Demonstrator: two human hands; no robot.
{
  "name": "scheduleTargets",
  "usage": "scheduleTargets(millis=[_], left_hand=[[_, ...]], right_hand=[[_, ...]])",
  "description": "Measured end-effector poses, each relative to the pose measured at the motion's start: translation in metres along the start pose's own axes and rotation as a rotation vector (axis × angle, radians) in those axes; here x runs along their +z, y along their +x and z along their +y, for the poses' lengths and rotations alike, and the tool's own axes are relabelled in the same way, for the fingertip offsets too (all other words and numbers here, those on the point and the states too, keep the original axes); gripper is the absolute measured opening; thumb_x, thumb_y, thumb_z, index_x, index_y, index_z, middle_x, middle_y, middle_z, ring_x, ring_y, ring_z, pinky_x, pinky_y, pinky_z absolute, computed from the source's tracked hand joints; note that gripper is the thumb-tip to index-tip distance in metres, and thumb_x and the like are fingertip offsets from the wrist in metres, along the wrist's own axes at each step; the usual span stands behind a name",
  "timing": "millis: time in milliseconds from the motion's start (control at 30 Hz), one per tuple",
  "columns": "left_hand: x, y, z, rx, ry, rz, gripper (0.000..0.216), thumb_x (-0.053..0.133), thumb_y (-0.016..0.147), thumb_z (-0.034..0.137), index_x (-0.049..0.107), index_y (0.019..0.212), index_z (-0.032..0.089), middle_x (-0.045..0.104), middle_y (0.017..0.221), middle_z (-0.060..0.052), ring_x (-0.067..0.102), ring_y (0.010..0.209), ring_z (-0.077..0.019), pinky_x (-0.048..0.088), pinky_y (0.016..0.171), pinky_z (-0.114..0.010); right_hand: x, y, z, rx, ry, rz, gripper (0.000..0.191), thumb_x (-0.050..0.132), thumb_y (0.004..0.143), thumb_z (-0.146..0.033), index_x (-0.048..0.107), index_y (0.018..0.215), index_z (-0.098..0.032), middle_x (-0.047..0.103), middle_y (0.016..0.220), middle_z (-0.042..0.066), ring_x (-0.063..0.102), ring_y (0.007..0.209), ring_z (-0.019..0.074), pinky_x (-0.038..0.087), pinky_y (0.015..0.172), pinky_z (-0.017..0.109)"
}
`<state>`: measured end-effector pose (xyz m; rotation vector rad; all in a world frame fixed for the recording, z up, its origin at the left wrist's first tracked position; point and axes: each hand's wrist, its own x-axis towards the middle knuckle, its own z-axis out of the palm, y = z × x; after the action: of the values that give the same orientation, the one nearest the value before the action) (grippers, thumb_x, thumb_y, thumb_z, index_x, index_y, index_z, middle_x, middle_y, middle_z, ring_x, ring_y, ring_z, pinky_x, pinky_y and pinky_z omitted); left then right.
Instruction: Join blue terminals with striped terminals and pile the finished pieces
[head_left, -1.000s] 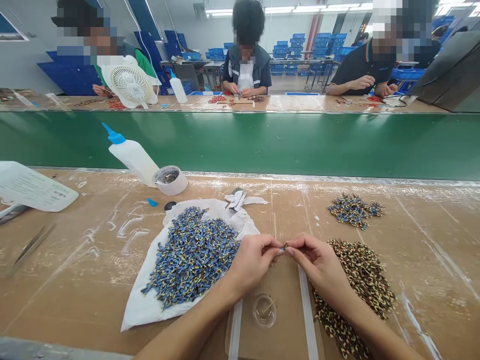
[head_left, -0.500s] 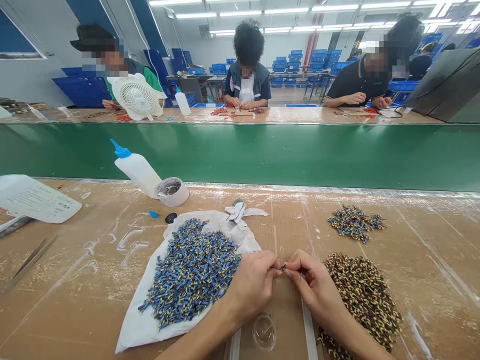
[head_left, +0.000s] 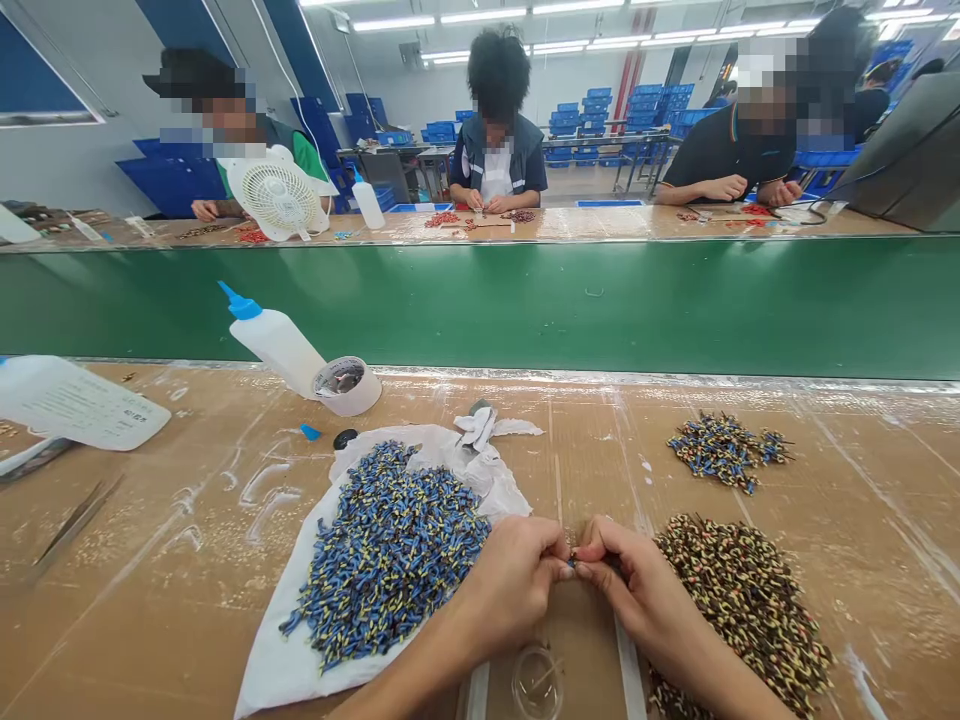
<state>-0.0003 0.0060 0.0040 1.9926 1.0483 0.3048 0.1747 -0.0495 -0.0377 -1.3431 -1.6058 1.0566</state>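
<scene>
My left hand and my right hand meet fingertip to fingertip above the table. Both pinch a tiny piece with some blue and dark colour, mostly covered by the fingers. To the left, a heap of small blue, yellow and dark parts lies on a white sheet. A heap of small dark and cream parts with some red sits beside my right forearm. Beyond it is a smaller pile of blue, cream and dark pieces. Below my hands stands a small clear round dish with a thin stick in it.
A white squeeze bottle with a blue tip leans by a tape roll. At left lie a large translucent bottle and tweezers. A green partition crosses behind the table; three people work beyond it.
The whole view has shifted slightly. My hands stay together in a pinch at nearly the same place, with the fingers turned a little around the tiny piece.
</scene>
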Motion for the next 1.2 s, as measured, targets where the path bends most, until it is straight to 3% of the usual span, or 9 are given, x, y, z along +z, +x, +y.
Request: scheduleTargets(millis=[133, 300, 533, 800, 1200], left_hand=[[-0.004, 0.005, 0.0, 0.002, -0.075, 0.015, 0.01, 0.058, 0.082, 0.016, 0.063, 0.073, 0.016, 0.061, 0.069, 0.0, 0.051, 0.067, -0.0141, 0.03, 0.063, -0.025], [-0.012, 0.01, -0.003, 0.008, -0.187, -0.041, 0.013, 0.057, 0.086, 0.021, 0.068, 0.094, 0.018, 0.067, 0.083, -0.002, 0.056, 0.075, -0.0154, 0.035, 0.067, -0.024], [-0.01, 0.011, -0.006, 0.152, -0.037, -0.011, 0.022, 0.049, 0.093, 0.019, 0.061, 0.075, 0.015, 0.056, 0.072, 0.0, 0.049, 0.07, -0.0128, 0.03, 0.064, -0.024], [-0.008, 0.013, -0.009, 0.161, -0.07, -0.001, 0.028, 0.048, 0.095, 0.021, 0.059, 0.07, 0.014, 0.054, 0.068, 0.0, 0.048, 0.067, -0.012, 0.029, 0.063, -0.024], [0.005, 0.011, -0.01, 0.127, -0.051, -0.001, 0.024, 0.05, 0.087, 0.017, 0.066, 0.069, 0.016, 0.062, 0.069, -0.003, 0.054, 0.069, -0.016, 0.033, 0.066, -0.027]], right_hand=[[0.0, 0.004, -0.005, 0.094, 0.18, 0.033, 0.019, 0.054, 0.091, -0.032, 0.056, 0.077, -0.019, 0.059, 0.076, 0.002, 0.054, 0.073, 0.0176, 0.042, 0.067, 0.028], [-0.001, 0.009, -0.011, 0.154, 0.329, 0.086, 0.023, 0.058, 0.089, -0.039, 0.061, 0.08, -0.019, 0.064, 0.08, 0.003, 0.059, 0.077, 0.018, 0.045, 0.07, 0.028], [0.0, 0.01, -0.006, 0.189, 0.343, 0.118, 0.028, 0.06, 0.086, -0.044, 0.063, 0.082, -0.017, 0.063, 0.078, 0.004, 0.058, 0.075, 0.0176, 0.045, 0.068, 0.027], [0.0, 0.012, -0.005, 0.274, 0.536, 0.093, 0.031, 0.066, 0.082, -0.046, 0.064, 0.088, -0.015, 0.065, 0.081, 0.005, 0.058, 0.07, 0.0152, 0.047, 0.067, 0.028], [0.009, 0.003, 0.001, 0.148, 0.242, 0.068, 0.027, 0.05, 0.093, -0.039, 0.055, 0.076, -0.018, 0.061, 0.07, 0.003, 0.055, 0.066, 0.0156, 0.042, 0.062, 0.026]])
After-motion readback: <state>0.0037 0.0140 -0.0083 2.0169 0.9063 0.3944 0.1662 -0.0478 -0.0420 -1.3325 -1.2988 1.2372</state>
